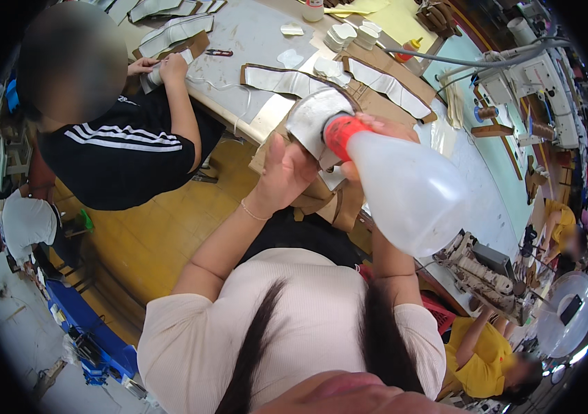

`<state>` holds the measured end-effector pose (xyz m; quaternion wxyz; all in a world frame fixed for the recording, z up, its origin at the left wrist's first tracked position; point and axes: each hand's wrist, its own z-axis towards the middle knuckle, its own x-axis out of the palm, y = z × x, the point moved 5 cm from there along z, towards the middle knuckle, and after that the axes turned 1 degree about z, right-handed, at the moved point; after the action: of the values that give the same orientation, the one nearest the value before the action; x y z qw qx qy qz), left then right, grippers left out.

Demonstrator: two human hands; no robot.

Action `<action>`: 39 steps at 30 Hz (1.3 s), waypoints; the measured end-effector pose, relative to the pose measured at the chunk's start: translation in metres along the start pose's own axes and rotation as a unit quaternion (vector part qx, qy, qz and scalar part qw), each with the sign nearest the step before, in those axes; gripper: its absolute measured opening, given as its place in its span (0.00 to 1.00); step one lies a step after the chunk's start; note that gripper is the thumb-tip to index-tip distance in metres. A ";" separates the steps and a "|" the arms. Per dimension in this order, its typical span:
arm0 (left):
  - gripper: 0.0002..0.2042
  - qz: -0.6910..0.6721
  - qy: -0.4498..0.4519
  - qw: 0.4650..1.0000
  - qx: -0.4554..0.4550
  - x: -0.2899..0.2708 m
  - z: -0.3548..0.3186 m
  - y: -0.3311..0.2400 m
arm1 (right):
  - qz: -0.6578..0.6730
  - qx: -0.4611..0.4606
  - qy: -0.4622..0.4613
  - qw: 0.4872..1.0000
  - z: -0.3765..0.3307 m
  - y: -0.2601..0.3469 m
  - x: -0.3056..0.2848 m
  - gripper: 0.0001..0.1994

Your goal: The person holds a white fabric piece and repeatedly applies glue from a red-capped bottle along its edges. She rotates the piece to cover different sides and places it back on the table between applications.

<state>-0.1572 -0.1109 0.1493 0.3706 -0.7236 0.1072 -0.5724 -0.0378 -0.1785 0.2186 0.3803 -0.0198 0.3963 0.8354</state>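
My right hand (385, 127) grips a translucent white squeeze bottle (415, 190) by its red collar (341, 135); the bottle hides much of that hand. Its dark mouth end meets a curved, whitish piece with a brown edge (313, 119). Below that piece, my left hand (286, 172) holds its lower edge, thumb raised and fingers partly hidden behind it. Beyond my hands lie two long white strips with brown borders, a left strip (287, 81) and a right strip (389, 88).
At the left, a person in a black shirt (128, 152) works on a similar strip at the table. Small snips (219, 53), stacked white pieces (339, 36) and a yellow bottle with a red cap (408, 50) stand or lie farther back. Sewing machines (487, 269) line the right.
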 end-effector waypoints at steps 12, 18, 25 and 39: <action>0.41 0.107 0.032 0.991 0.076 -0.027 -0.010 0.007 | -0.176 0.162 -0.147 0.960 0.010 -0.025 -0.043 0.15; 0.39 0.116 0.056 0.988 0.087 -0.028 -0.014 0.002 | -0.027 0.138 -0.208 0.968 0.011 -0.006 -0.036 0.14; 0.40 0.077 0.046 0.991 0.098 -0.017 -0.014 -0.001 | 0.130 0.144 -0.298 0.935 0.007 -0.008 -0.042 0.15; 0.38 -0.132 0.041 0.989 0.056 -0.010 -0.003 -0.011 | -0.059 0.143 -0.218 0.964 -0.002 -0.005 -0.035 0.20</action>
<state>-0.1658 -0.0989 0.1492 0.3266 -0.6857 -0.0064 -0.6505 -0.0104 -0.1990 0.2259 0.5053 0.1939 0.4171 0.7301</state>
